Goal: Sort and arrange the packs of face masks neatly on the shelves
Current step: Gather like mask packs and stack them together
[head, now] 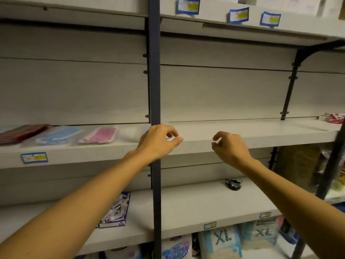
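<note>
Four flat face mask packs lie in a row on the left bay of the middle shelf [89, 152]: a dark red pack [22, 132], a blue pack [59, 135], a pink pack [99, 135] and a white pack [130, 134]. My left hand [158, 142] hovers just right of the white pack, in front of the dark upright post [155, 81]. Its fingers are loosely curled and hold nothing. My right hand [229, 146] hangs over the front edge of the right bay, fingers also loosely curled around nothing. Both hands are blurred.
The right bay of the middle shelf [261, 131] holds only red and white boxes [332, 118] at its far end. On the lower shelf sit an open box of small sachets [116, 210] and a small black object [233, 184]. Bulky XL packs [222, 242] stand at the bottom.
</note>
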Tool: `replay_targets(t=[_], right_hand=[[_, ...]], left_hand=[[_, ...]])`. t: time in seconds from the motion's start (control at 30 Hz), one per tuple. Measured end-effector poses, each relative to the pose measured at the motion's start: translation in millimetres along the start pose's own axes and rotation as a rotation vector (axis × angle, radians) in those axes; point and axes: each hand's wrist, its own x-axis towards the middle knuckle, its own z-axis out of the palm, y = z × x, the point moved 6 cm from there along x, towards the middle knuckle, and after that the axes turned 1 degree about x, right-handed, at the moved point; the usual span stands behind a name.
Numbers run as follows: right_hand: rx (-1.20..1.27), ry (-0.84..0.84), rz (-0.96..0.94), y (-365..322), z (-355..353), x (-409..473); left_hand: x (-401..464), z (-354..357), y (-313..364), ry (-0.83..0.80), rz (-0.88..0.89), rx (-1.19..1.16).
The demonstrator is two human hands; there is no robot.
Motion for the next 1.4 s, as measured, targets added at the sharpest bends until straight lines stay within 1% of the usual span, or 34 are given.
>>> replay_targets(t=[0.2, 0.4, 0.47, 0.57, 0.67, 0.77, 0.9, 1.03, 1.2, 1.3, 1.4], right_hand=[[0.052, 0.005, -0.004, 30, -4, 18], [0.087, 0.009, -0.008, 59, 3, 63], [0.091, -0.004, -0.012, 67, 10, 83], [0.094, -0.022, -0.053, 73, 20, 110], [0.102, -0.031, -0.087, 79, 28, 133], [0.127, -0.041, -0.142, 79, 41, 153], [0.125, -0.108, -0.239, 73, 60, 175], [0.151, -0.168, -0.311, 71, 79, 196], [0.186, -0.25, -0.36, 85, 97, 222], [0.217, -0.282, -0.381, 94, 104, 237], [0.245, -0.307, -0.396, 105, 114, 247]], left_hand=[[31, 39, 29, -0.084, -0.023, 0.062], [79, 71, 39, -0.052, -0.026, 0.081], [98, 82, 35, -0.042, -0.059, 0.122], [124, 93, 19, -0.003, -0.156, 0.221], [140, 99, -2, 0.011, -0.273, 0.271], [147, 99, -21, 0.078, -0.358, 0.312], [145, 103, -41, 0.056, -0.536, 0.471], [145, 103, -63, 0.051, -0.697, 0.529], [143, 109, -80, -0.005, -0.857, 0.574], [141, 108, -91, -0.11, -0.969, 0.612], [135, 113, -105, -0.189, -1.076, 0.525]])
